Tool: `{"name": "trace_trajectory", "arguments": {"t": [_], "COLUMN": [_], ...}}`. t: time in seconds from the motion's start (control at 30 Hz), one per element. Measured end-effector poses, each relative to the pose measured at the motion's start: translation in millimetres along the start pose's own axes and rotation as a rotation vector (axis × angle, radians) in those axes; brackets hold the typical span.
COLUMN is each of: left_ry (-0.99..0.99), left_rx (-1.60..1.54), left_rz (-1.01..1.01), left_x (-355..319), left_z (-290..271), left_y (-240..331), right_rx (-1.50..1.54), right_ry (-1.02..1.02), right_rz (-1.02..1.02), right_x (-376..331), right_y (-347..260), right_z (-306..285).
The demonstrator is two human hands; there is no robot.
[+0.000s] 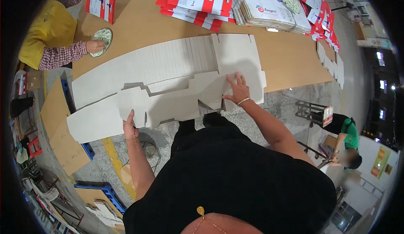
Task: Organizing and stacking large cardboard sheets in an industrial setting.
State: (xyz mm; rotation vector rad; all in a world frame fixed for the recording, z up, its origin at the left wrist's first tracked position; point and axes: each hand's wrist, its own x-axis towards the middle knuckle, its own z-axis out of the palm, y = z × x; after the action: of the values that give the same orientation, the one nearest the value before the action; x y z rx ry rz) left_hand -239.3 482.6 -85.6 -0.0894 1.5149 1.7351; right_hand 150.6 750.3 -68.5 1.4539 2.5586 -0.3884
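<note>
We wear a black top, forearms bare; thin pale bracelet on our right wrist, small gold pendant on a chain.

Left hand grips flat grey carton blank; right hand presses it.

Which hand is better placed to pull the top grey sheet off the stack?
Probably the left hand: it grips the near edge of the grey sheet, thumb on top, where it overhangs the table. The right hand only lies flat on the sheet.
</note>
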Motion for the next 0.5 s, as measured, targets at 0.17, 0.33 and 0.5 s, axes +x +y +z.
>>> {"name": "trace_trajectory", "arguments": {"t": [0.17,0.33,0.5], "left_ry": [0.116,0.099,0.057], "left_rx": [0.524,1.277,1.473], "left_rz": [0.356,0.807,0.892], "left_x": [-32,-122,-122], "left_z": [56,224,241], "left_y": [37,40,28], "right_rx": [-0.048,-0.059,-0.072], "right_ry": [-0.038,-0.042,-0.051], "right_rz": [-0.012,0.008,-0.003], "right_x": [-1,-1,2], "right_y": [3,16,25], "right_z": [1,-8,-10]}}
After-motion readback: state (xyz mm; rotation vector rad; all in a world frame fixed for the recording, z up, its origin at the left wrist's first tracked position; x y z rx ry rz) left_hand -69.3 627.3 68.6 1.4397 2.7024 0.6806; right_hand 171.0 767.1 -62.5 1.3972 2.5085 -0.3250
